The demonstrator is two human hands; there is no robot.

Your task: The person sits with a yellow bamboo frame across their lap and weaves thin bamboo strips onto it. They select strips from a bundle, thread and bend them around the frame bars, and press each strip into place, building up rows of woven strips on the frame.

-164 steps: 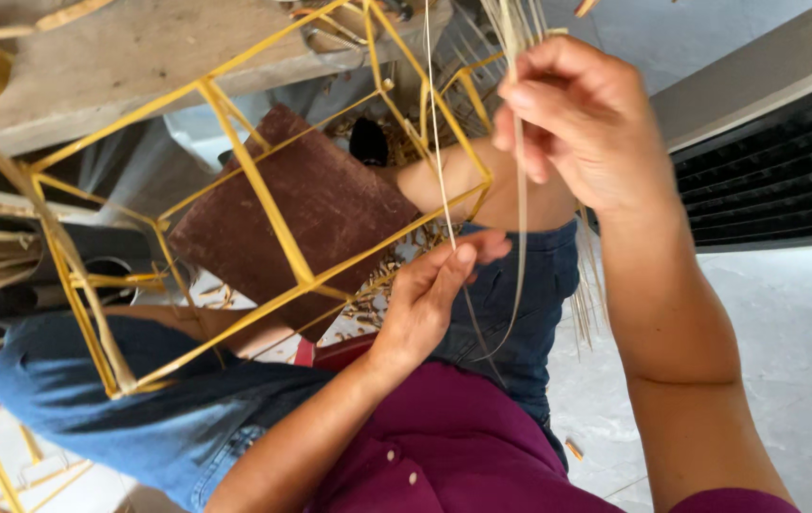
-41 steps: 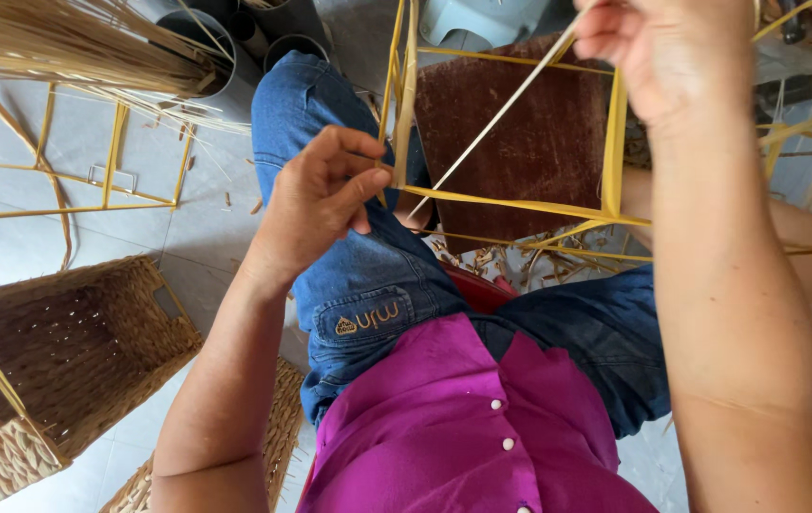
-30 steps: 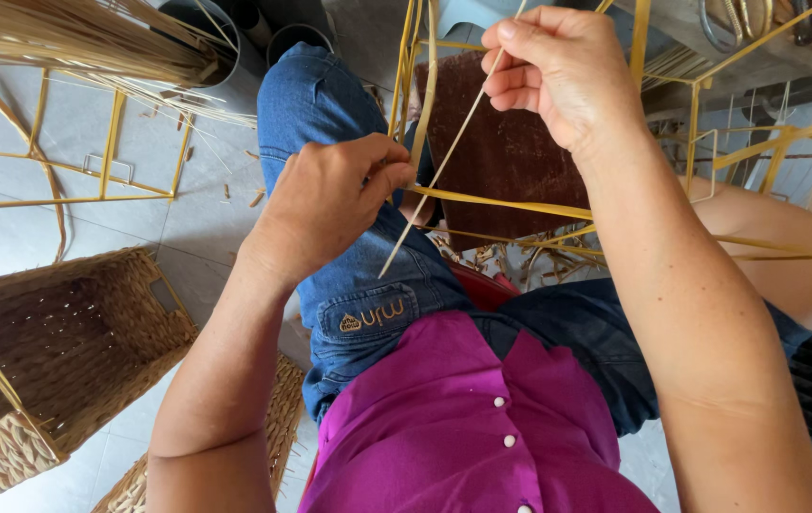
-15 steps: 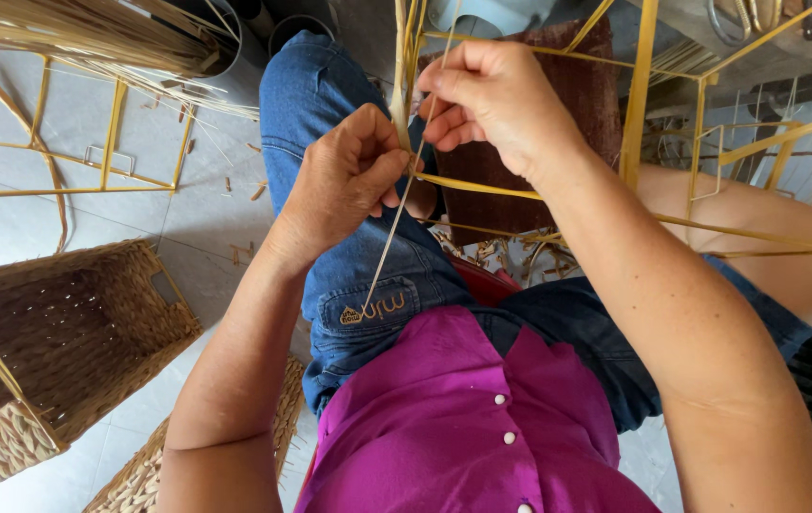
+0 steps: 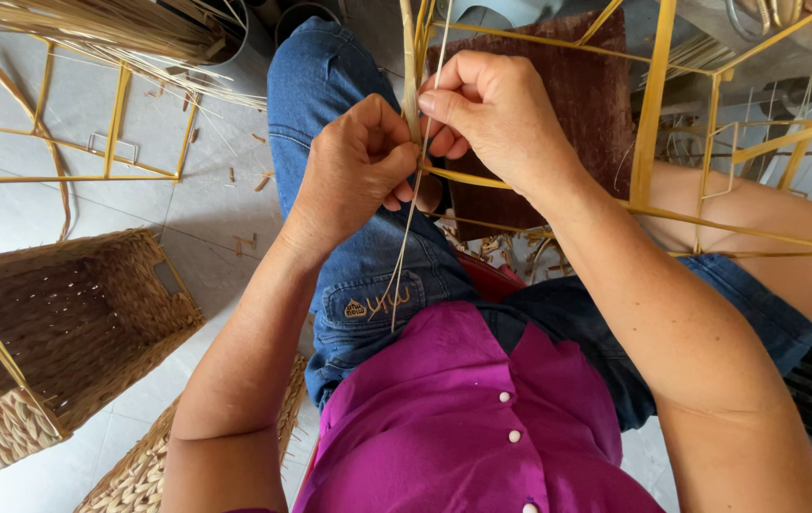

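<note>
We are pinching a thin straw strand (image 5: 404,249) between our closed left hand (image 5: 354,166) and right hand (image 5: 493,112), against the yellow wire frame (image 5: 651,114); its end is hanging below them.

The thin pale straw-coloured fibre strand (image 5: 404,242) shows tan against the blue denim shorts (image 5: 349,218), which carry orange stitching on the pocket. The bright yellow metal wire frame (image 5: 653,114) is yellow on every bar. Behind it lies a dark reddish-brown rectangular mat (image 5: 577,104). The magenta button-up shirt (image 5: 463,418) has small white buttons. The woven tan-brown rectangular basket (image 5: 55,332) shows a braided, ropy pattern in golden and darker brown. The pale grey tiled floor (image 5: 197,209) looks faintly bluish, perhaps from shade, flecked with tan scraps.
</note>
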